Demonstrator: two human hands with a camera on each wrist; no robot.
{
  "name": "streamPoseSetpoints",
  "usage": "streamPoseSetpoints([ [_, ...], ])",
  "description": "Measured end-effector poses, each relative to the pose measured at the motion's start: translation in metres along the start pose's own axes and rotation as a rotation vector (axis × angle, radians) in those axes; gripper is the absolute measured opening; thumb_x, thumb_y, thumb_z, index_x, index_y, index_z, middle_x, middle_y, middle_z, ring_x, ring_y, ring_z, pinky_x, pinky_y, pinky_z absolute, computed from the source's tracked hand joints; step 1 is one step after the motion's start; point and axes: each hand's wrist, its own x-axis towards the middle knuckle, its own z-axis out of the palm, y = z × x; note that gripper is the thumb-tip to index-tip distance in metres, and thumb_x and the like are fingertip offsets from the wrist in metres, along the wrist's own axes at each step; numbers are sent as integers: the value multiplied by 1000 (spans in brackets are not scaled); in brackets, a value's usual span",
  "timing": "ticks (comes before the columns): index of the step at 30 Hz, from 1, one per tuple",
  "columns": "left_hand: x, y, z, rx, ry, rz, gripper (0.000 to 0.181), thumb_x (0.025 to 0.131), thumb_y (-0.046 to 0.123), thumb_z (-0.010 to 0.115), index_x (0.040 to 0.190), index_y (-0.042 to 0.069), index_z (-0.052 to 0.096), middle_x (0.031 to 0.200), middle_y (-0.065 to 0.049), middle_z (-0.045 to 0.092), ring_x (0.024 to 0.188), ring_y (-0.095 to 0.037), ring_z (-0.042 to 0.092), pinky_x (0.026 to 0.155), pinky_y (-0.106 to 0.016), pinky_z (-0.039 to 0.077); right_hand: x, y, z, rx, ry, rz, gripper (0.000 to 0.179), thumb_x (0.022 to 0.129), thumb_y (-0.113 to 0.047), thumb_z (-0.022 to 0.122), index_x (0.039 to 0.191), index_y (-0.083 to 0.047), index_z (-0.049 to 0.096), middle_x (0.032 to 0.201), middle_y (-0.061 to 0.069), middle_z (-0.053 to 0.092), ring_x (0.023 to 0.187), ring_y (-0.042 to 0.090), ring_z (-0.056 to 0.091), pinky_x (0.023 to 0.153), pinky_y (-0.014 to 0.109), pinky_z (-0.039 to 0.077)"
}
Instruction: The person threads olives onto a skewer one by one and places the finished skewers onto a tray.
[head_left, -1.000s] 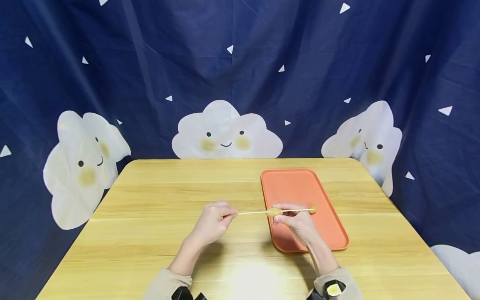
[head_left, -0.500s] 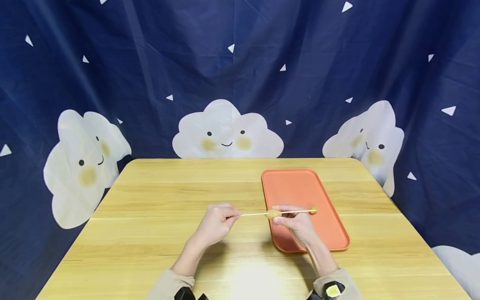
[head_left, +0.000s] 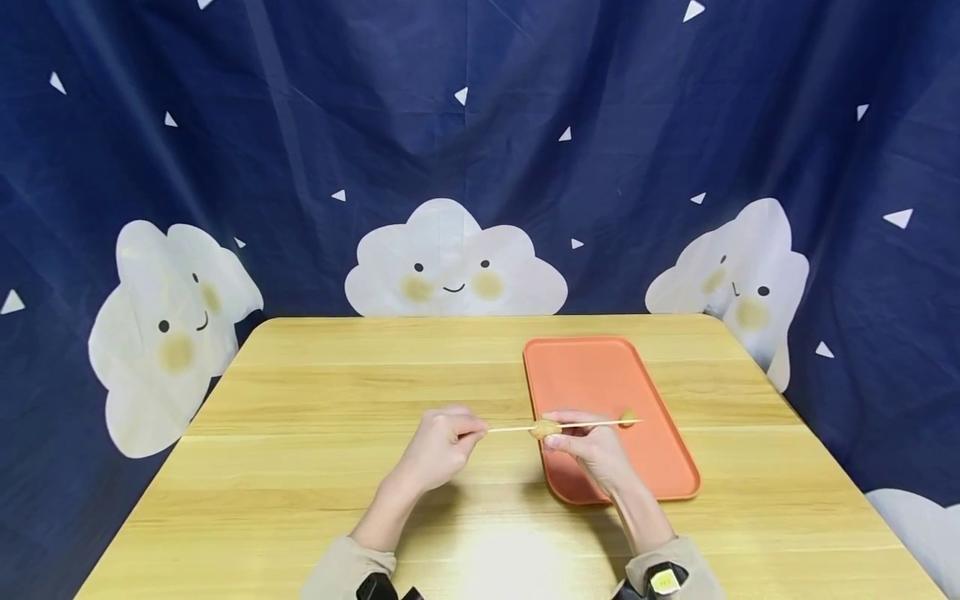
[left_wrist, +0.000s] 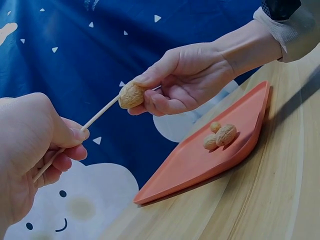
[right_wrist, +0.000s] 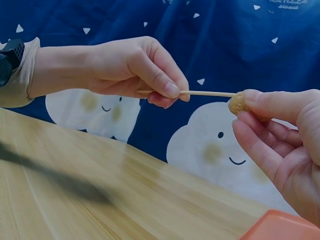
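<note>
My left hand [head_left: 438,446] pinches a thin wooden skewer [left_wrist: 101,112] near its left end, the stick's tail lying along the palm. A golden-brown, wrinkled ball of food [left_wrist: 131,96] is threaded on the skewer. My right hand [head_left: 597,454] holds that ball between thumb and fingers, over the left edge of an orange tray [head_left: 585,375]. The skewer's far part emerges to the right of the ball in the head view, passing over the right hand's fingers. Several similar balls [left_wrist: 226,134] of differing sizes sit on the tray; the head view mostly hides them.
The tray lies on the right half of a light wooden table [head_left: 300,400]. Behind the table hangs a dark blue curtain [head_left: 480,125] with white clouds. A dark device [head_left: 663,577] is strapped at each wrist.
My left hand has moved slightly right, closer to the ball. The skewer has slid further through it, and its tip reaches farther right. My right hand has stayed nearly still.
</note>
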Motion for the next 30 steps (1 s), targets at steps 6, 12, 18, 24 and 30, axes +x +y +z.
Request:
streamPoseSetpoints([
  [6, 0, 0, 3, 2, 16, 19, 13, 76, -10, 67, 80, 1, 73, 77, -4, 67, 67, -11, 60, 60, -19, 49, -1, -18, 15, 81, -27, -4, 28, 79, 0, 68, 104, -11, 70, 89, 4, 69, 79, 12, 64, 70, 27, 54],
  [12, 0, 0, 5, 9, 23, 26, 14, 75, -10, 67, 80, 2, 73, 75, -4, 67, 64, -8, 57, 58, -17, 48, -2, -28, 24, 102, -3, 39, 36, 79, 13, 61, 99, -14, 71, 85, 2, 69, 74, 11, 64, 69, 25, 53],
  [18, 1, 2, 5, 21, 12, 19, 12, 77, -9, 67, 80, 1, 73, 75, -4, 67, 63, -8, 56, 57, -17, 47, -1, -26, 24, 103, 3, 50, 35, 78, 13, 61, 99, -13, 72, 82, 3, 68, 71, 11, 64, 67, 24, 53],
  [24, 2, 3, 7, 19, 4, 4, 12, 76, -9, 67, 79, 2, 73, 74, -4, 66, 63, -8, 55, 56, -17, 47, 0, -25, 25, 82, 15, 68, 33, 78, 9, 65, 98, -16, 72, 81, 2, 68, 68, 12, 64, 66, 24, 53],
  [30, 3, 5, 9, 15, 1, -6, 13, 76, -9, 67, 77, 2, 73, 72, -4, 65, 60, -6, 51, 53, -16, 45, 0, -22, 25, 79, 7, 66, 34, 77, 10, 65, 98, -16, 73, 83, 2, 69, 69, 11, 64, 66, 23, 53],
])
